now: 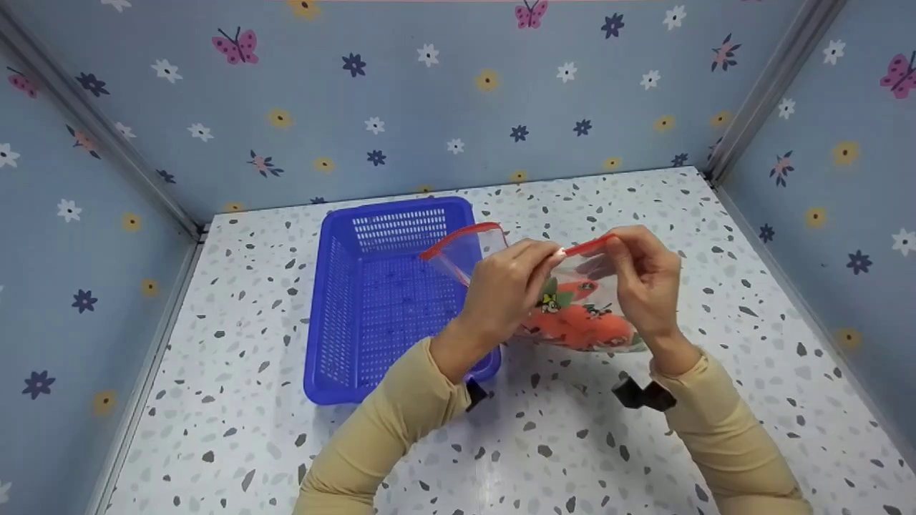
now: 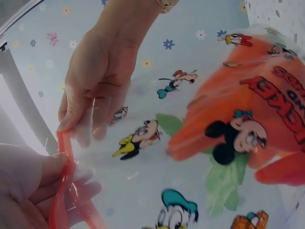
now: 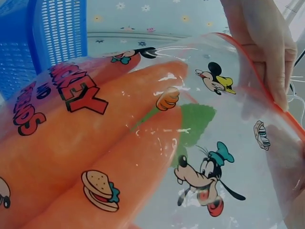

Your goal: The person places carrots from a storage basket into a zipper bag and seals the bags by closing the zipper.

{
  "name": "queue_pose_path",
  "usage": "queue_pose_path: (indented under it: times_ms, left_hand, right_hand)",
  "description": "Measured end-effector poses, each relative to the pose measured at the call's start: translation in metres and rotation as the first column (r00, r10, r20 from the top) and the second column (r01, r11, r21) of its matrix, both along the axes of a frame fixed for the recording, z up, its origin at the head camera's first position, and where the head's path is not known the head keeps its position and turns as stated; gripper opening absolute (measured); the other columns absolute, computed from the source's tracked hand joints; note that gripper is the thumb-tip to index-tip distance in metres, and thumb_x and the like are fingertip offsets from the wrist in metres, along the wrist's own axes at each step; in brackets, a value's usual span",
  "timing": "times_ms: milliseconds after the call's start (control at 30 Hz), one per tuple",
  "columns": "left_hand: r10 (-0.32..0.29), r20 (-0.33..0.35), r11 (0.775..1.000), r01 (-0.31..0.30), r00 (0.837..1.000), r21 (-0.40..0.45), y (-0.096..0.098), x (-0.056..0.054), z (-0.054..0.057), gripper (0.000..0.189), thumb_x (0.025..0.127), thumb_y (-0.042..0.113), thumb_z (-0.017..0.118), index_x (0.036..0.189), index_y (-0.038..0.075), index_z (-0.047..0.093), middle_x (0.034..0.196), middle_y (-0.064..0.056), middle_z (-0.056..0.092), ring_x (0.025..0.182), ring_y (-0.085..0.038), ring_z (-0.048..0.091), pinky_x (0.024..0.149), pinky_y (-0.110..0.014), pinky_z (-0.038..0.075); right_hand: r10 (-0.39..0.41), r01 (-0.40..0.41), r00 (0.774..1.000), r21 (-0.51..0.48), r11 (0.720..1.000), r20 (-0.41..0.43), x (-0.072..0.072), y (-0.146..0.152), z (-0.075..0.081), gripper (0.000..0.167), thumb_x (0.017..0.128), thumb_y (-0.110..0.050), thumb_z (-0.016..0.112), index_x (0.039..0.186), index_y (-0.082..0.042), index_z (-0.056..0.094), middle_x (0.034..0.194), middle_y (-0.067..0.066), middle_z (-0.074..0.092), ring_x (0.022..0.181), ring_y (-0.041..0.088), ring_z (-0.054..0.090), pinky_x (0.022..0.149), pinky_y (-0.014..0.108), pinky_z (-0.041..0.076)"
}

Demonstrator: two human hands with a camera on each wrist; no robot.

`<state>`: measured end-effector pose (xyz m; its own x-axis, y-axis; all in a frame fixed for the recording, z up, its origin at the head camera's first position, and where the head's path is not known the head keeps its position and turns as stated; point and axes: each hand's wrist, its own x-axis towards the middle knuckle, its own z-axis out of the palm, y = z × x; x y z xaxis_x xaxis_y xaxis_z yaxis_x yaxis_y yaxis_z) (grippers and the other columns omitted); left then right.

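Note:
A clear zip bag (image 1: 533, 322) with cartoon prints and a red seal strip hangs between the two hands. Inside it lie several orange carrots (image 3: 119, 114) with green leaves, their lower ends partly covered by the printing. At the top edge, my left hand (image 1: 504, 286) pinches the red strip near its middle. My right hand (image 1: 650, 282) pinches the same strip (image 2: 67, 148) a little further right, thumb and fingers on either side of it. To the left of the left hand, the strip's free end stands apart in a loose loop.
A blue plastic basket (image 1: 336, 300) with slotted walls stands left of the bag, whose free end overlaps its right rim in the head view. Both are on a white speckled table (image 1: 236, 429). Flower-patterned panels (image 1: 444, 100) enclose the table at the back and sides.

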<state>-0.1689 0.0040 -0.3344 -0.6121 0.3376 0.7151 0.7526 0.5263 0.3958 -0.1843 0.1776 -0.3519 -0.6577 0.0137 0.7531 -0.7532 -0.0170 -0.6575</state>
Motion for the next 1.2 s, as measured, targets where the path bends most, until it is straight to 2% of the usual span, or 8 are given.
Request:
queue_pose_path:
  times_ms: [233,500,767,1033,1200]
  left_hand:
    - [0.023,-0.003,1.000,-0.023,1.000,-0.010,-0.010,-0.003,-0.004,0.018,0.089,0.013,0.054,0.094,0.000,0.066,0.086,-0.008,0.065,0.079,-0.017,0.062,0.070,-0.023,0.049]
    - [0.055,0.008,0.998,-0.054,0.998,-0.035,-0.027,-0.004,-0.011,0.018,0.089,0.013,0.053,0.092,0.001,0.066,0.084,-0.007,0.065,0.075,-0.016,0.062,0.066,-0.024,0.049]
    - [0.141,0.065,0.989,-0.137,0.988,-0.063,-0.053,0.001,-0.022,0.017,0.088,0.014,0.055,0.091,0.002,0.067,0.083,-0.006,0.065,0.072,-0.015,0.062,0.065,-0.025,0.050]
    - [0.196,0.073,0.977,-0.188,0.978,-0.104,-0.075,0.005,-0.032,0.016,0.086,0.015,0.058,0.090,0.002,0.067,0.083,-0.006,0.065,0.075,-0.018,0.063,0.067,-0.028,0.050]
    - [0.219,0.093,0.969,-0.206,0.971,-0.135,-0.085,0.008,-0.035,0.016,0.086,0.015,0.058,0.089,0.003,0.067,0.082,-0.006,0.066,0.074,-0.018,0.063,0.066,-0.029,0.051]
  right_hand:
    - [-0.051,0.051,0.999,-0.031,0.998,0.007,-0.005,0.011,0.005,0.009,0.086,0.010,0.047,0.083,0.017,0.052,0.071,0.018,0.063,0.053,0.019,0.061,0.048,0.026,0.049]
    - [-0.034,0.038,0.999,-0.119,0.992,0.038,-0.011,0.021,0.009,0.010,0.087,0.010,0.045,0.085,0.018,0.051,0.071,0.019,0.063,0.052,0.022,0.061,0.046,0.028,0.049]
    - [-0.139,0.151,0.987,-0.173,0.973,0.081,-0.019,0.037,0.006,0.009,0.086,0.008,0.049,0.084,0.016,0.053,0.068,0.015,0.061,0.050,0.018,0.058,0.046,0.025,0.049]
    - [-0.084,0.116,0.989,-0.282,0.952,0.123,-0.025,0.053,-0.004,0.014,0.087,0.003,0.049,0.083,0.016,0.052,0.070,0.020,0.061,0.047,0.022,0.059,0.045,0.028,0.049]
    - [-0.084,0.123,0.986,-0.301,0.946,0.141,-0.026,0.060,-0.013,0.013,0.087,0.003,0.049,0.084,0.016,0.052,0.069,0.022,0.059,0.046,0.023,0.059,0.044,0.029,0.049]
